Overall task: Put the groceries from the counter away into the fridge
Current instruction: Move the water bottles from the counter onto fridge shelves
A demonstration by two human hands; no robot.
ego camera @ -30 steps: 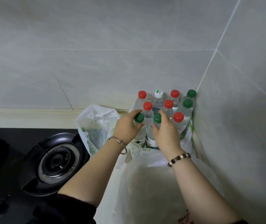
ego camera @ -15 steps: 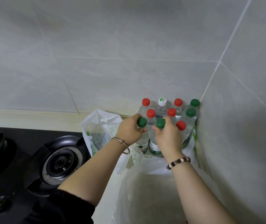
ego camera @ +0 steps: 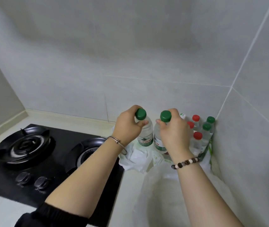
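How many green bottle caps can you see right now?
4. One in the left hand, one in the right hand, and two on bottles standing in the wall corner. The hands may hide others.

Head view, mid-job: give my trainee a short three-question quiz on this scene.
1. True or false: each hand has its grip on a clear plastic water bottle with a green cap.
2. Which red cap count shows among the bottles left in the corner? A) one B) three C) six
3. Fill in: left of the white plastic bags sits a black gas ____.

Key: 1 true; 2 B; 3 stove.
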